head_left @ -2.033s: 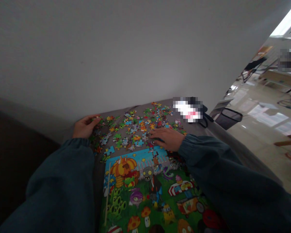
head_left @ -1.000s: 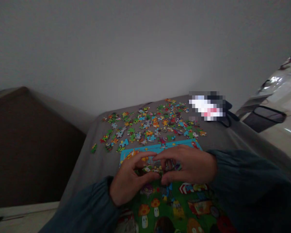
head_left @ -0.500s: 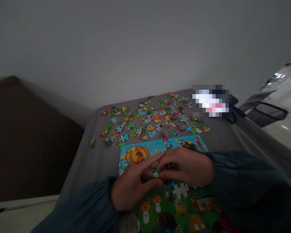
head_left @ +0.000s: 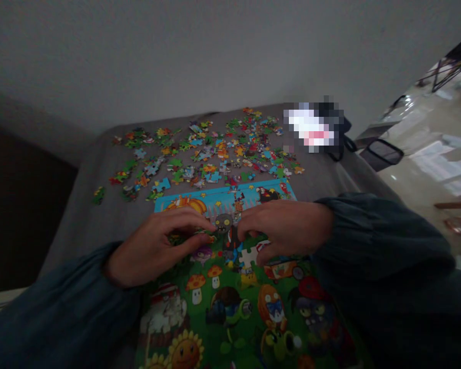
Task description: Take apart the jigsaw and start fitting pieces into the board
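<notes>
A cartoon jigsaw puzzle (head_left: 230, 302), mostly assembled, lies in front of me, with a pale piece-shaped gap (head_left: 248, 258) near its middle. Over its upper left part, my left hand (head_left: 159, 246) has thumb and index finger close together on what looks like a small puzzle piece (head_left: 211, 239), largely hidden by the fingertips. My right hand (head_left: 286, 228) rests over the upper right part, just beside the gap. Its fingers are bent and the thumb stands apart from them; no held piece can be made out.
Many loose puzzle pieces (head_left: 215, 150) are scattered beyond the puzzle on the grey cloth-covered table (head_left: 111, 225). A blurred-out bright object (head_left: 311, 125) with dark straps lies at the far right. A wall (head_left: 200, 56) stands behind the table, and shiny floor (head_left: 418, 179) shows at right.
My hands were close together over a piece and are now apart, left hand to the left. The view has shifted, showing more of the puzzle's lower part.
</notes>
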Demonstrator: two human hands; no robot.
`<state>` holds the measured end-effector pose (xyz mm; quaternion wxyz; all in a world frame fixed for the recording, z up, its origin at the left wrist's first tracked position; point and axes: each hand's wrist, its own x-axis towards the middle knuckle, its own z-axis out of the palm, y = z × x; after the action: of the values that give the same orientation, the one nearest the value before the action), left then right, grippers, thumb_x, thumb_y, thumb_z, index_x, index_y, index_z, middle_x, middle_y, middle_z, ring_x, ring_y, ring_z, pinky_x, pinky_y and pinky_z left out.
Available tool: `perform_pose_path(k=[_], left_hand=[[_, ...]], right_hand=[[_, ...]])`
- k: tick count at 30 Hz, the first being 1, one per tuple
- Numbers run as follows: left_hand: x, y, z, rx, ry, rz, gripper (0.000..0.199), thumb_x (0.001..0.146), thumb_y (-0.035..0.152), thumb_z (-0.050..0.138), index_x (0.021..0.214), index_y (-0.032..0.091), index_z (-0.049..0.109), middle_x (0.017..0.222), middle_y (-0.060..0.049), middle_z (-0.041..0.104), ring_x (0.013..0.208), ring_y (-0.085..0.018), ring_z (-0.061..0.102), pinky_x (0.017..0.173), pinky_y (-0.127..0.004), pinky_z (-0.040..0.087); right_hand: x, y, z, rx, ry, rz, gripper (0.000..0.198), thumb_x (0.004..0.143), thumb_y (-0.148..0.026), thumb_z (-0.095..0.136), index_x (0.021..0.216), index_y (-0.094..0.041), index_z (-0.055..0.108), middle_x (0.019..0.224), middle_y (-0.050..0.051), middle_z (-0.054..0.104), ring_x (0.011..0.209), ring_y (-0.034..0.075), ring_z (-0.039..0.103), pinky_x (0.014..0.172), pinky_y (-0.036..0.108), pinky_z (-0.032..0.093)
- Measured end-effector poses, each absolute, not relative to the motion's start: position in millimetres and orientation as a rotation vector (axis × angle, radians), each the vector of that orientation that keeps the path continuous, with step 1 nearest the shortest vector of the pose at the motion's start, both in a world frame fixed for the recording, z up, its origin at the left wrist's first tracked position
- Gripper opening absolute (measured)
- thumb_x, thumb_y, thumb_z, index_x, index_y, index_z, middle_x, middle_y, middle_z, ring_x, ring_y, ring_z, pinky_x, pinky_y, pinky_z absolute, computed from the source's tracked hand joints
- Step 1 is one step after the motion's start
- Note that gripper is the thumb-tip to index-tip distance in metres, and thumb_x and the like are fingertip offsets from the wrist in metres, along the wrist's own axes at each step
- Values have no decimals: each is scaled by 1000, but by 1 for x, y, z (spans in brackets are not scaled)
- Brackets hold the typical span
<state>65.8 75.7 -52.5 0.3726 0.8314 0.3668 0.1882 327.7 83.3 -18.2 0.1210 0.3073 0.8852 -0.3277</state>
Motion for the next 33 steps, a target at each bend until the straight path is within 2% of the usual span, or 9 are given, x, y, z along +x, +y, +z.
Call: perform_pose_path(k=[4,8,11,14,18,25,33], left_hand=[[68,75,-51,2148,921,388,14,90,32,67,98,23,73,92,0,75,80,-13,69,70,-21,53],[68,71,-48,2097,848,193,14,90,32,67,95,21,73,79,2,74,66,-10,67,59,-18,49],[67,68,-50,2087,771,118,16,90,34,67,96,21,73,78,2,75,63,-10,67,56,-17,47],[68,65,-54,2219,720,141,16,91,34,67,99,22,73,85,1,76,70,-11,69,63,-19,48],[70,65,-57,2395,682,194,17,90,34,68,103,22,72,93,-1,74,85,-14,68,74,-22,49],[72,62,-60,2510,711,190,37,80,41,77,111,23,69,101,-2,70,94,-18,65,77,-25,48],[73,62,-57,2485,653,157,19,83,37,75,92,21,69,93,0,69,86,-14,63,74,-22,45]], right_hand=[[320,74,-21,940,2533,-882,26,79,-24,76,103,-18,67,109,6,67,100,23,62,76,31,41],[321,72,-21,941,2479,-859,17,78,-20,73,94,-19,66,101,5,67,91,21,61,70,30,39],[322,74,-20,889,2488,-928,12,78,-15,69,88,-18,64,94,4,66,83,18,59,66,28,37],[322,77,-21,803,2524,-1041,10,78,-9,61,84,-18,62,85,2,65,74,14,56,62,27,35],[322,79,-27,786,2571,-1131,11,81,-12,59,88,-18,65,79,1,66,70,14,56,60,26,34],[319,82,-31,813,2572,-1165,14,85,-14,62,97,-17,69,76,0,66,68,13,57,62,25,36],[319,84,-34,813,2596,-1146,16,86,-16,63,100,-15,69,80,1,69,68,12,58,62,25,37]])
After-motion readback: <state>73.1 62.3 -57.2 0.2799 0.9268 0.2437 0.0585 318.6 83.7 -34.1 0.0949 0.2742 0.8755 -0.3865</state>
